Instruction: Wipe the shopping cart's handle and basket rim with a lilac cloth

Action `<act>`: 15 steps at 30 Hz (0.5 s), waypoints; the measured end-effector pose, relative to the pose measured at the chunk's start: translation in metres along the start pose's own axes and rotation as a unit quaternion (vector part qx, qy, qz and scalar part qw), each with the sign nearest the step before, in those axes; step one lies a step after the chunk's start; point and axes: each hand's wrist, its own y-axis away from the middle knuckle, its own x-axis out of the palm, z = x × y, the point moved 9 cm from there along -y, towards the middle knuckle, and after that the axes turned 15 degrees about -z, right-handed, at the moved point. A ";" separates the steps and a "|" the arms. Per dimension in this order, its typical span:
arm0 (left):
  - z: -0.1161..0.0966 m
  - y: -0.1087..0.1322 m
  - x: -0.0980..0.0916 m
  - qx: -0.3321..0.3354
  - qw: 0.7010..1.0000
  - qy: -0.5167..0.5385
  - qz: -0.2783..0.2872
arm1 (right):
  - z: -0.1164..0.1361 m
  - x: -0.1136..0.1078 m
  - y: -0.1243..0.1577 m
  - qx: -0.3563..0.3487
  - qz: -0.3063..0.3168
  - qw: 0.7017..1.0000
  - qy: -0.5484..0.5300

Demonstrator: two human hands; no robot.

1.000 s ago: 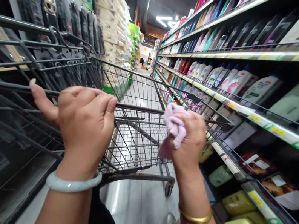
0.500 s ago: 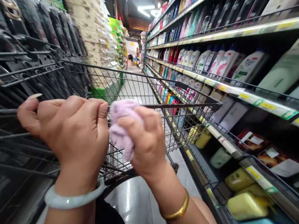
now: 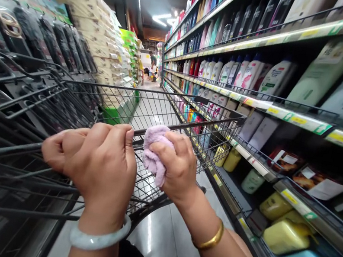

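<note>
My left hand [image 3: 96, 162] is wrapped in a fist around the rear bar of a black wire shopping cart [image 3: 192, 123]. A pale bangle sits on that wrist. My right hand [image 3: 174, 166] presses a bunched pink cloth [image 3: 154, 154] against the same bar, just right of my left hand, fingers closed round the cloth. A gold bangle circles the right wrist. The cart basket stretches ahead of both hands down the aisle.
Shelves of bottles [image 3: 250, 71] line the right side, with yellow and blue packs [image 3: 285, 235] low down. Black wire racks with hanging packets [image 3: 41, 41] crowd the left. Stacked cartons [image 3: 98, 33] stand beyond. The shiny aisle floor [image 3: 153, 239] runs forward; people are far down it.
My right hand has slid the cloth leftward along the cart bar, from its right end to beside my left hand. The view has swung slightly and the cart has shifted with it.
</note>
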 end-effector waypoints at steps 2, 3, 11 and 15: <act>-0.010 0.001 -0.001 0.037 0.999 -0.026 -0.002 | -0.015 -0.006 -0.002 -0.004 -0.003 1.000 0.012; -0.014 0.001 -0.002 0.047 0.998 -0.029 -0.004 | -0.031 -0.013 -0.003 0.020 -0.023 0.999 0.021; -0.024 0.004 0.002 0.067 0.996 -0.059 -0.025 | -0.022 -0.008 0.007 0.056 0.023 0.997 -0.038; -0.025 0.005 0.005 0.063 0.996 -0.059 -0.019 | -0.019 -0.001 0.011 0.050 0.063 0.996 -0.032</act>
